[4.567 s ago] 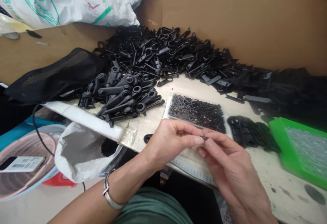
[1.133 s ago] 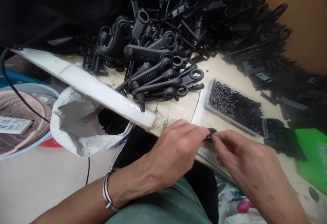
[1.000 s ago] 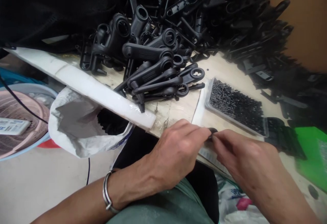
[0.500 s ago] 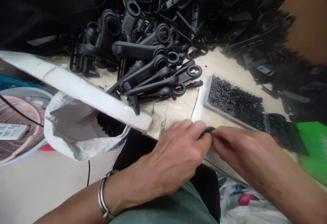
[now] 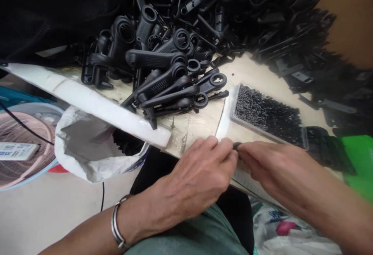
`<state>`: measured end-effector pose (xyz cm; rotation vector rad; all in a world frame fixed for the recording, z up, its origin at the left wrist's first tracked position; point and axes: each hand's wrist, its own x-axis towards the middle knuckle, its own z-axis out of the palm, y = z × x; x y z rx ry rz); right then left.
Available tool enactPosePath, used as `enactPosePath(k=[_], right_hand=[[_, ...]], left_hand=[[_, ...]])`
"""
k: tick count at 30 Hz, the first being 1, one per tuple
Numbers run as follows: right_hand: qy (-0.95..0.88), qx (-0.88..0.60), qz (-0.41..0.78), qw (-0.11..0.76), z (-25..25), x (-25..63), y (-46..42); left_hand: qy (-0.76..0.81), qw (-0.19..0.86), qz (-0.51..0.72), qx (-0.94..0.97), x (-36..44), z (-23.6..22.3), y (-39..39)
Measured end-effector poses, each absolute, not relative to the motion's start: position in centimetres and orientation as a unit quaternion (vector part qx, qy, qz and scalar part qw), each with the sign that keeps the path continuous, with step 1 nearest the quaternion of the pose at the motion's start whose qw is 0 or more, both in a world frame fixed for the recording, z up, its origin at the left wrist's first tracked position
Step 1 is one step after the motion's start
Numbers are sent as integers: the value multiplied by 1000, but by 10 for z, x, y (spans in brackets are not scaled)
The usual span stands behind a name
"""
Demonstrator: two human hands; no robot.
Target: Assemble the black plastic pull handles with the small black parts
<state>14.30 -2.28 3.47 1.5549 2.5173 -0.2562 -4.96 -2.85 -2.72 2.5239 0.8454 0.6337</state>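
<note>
At the near table edge, my left hand [image 5: 204,173] is closed around a black plastic part [image 5: 237,145], mostly hidden by my fingers; only a rounded dark end shows. My right hand [image 5: 269,162] meets it there, fingers pinched on the same end. Whether something small is also between the right fingertips is hidden. Beyond my hands lies a clear tray [image 5: 232,114] of many tiny black pieces [image 5: 265,111]. Black plastic arms with ring-shaped ends [image 5: 166,84] are heaped behind my left hand.
A larger pile of black parts [image 5: 279,26] fills the back. A white foam strip [image 5: 96,103] edges the table at left. Below it stand an open white sack [image 5: 72,150] and a pink basket [image 5: 48,130]. A green object [image 5: 359,162] sits at right.
The view has shifted slightly. Both hands stay together at the table edge, still closed on the black part, with only slight movement of the fingers.
</note>
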Motion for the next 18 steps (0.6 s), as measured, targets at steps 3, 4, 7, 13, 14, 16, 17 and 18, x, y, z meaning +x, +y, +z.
enactPosePath(k=[3,4,7,13,14,16,17,18], right_hand=[[844,524,-59,102,33,140,-26],[844,524,-48,108,33,137,-28],[840,528,-9,124,35,122,-35],[818,524,76,224,40,90,-42],[809,535,63,236,41,86,-41],[788,560,29,254,42,82,-37],[786,566,15,248,42,83,-35],[792,570,-3,220,41,86,-34]], left_hand=[[299,196,242,902,-49,-30,-28],[297,199,248,900,-49,-30,-28],[287,213,277,892,-50,-32,-27],[292,233,365,853,-49,-36,-25],[292,235,375,848,-49,-37,-25],[292,237,388,841,-48,-38,-25],[293,240,387,841,-48,-39,-25],[295,244,377,843,-49,-39,-26]])
